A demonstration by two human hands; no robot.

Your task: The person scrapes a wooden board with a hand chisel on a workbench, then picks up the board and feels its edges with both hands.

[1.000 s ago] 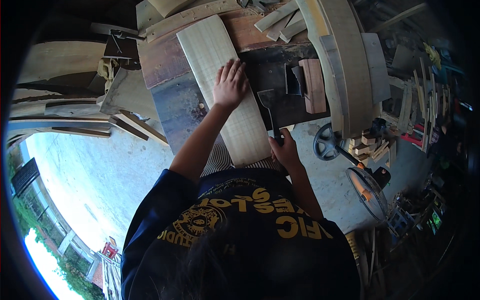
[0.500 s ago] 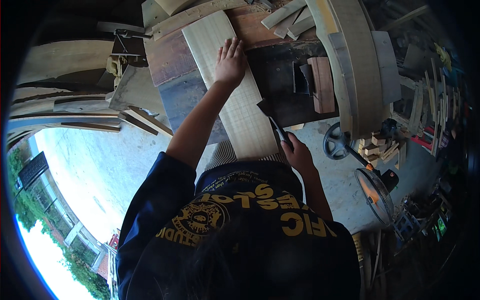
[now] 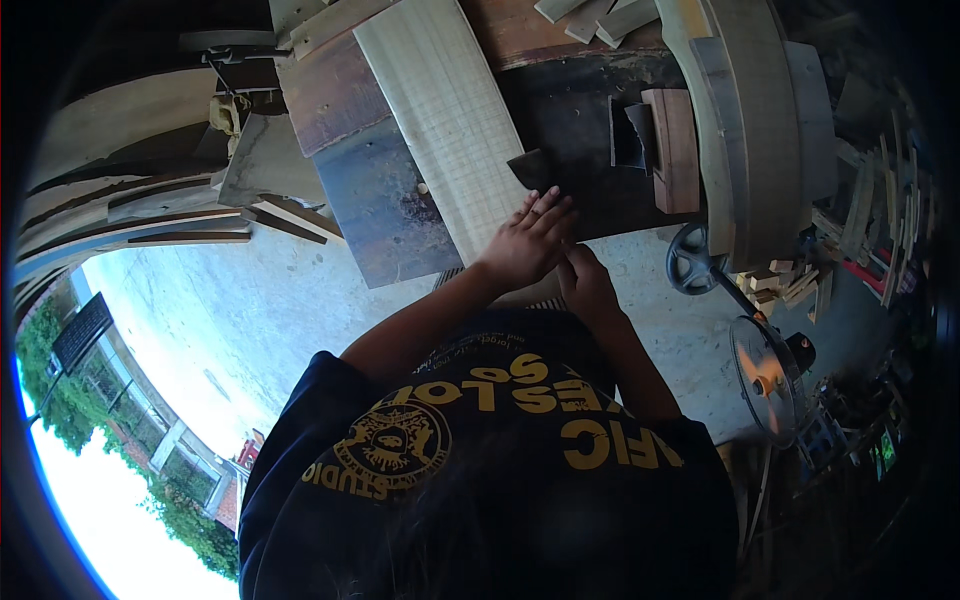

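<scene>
A long pale wooden board (image 3: 435, 105) lies lengthwise on the workbench, its near end at my body. My left hand (image 3: 525, 240) rests with fingers stretched out at the board's right edge, across the scraper's shaft, which it mostly covers. The dark, wide blade of the scraper (image 3: 530, 168) shows just past those fingertips, at the same edge. Close beside it, my right hand (image 3: 588, 283) is closed around the scraper's handle. Most of the handle is hidden by both hands.
The dark workbench (image 3: 375, 200) stretches under the board. A reddish wood block (image 3: 676, 150) and folded dark sheets (image 3: 629, 137) lie to the right, before stacked long planks (image 3: 765, 120). Short offcuts (image 3: 600, 18) sit at the far side. A fan (image 3: 765, 385) stands at the right.
My left hand has come down from the board's far part to the scraper beside my right hand. The whole view has shifted slightly. My right hand still holds the scraper.
</scene>
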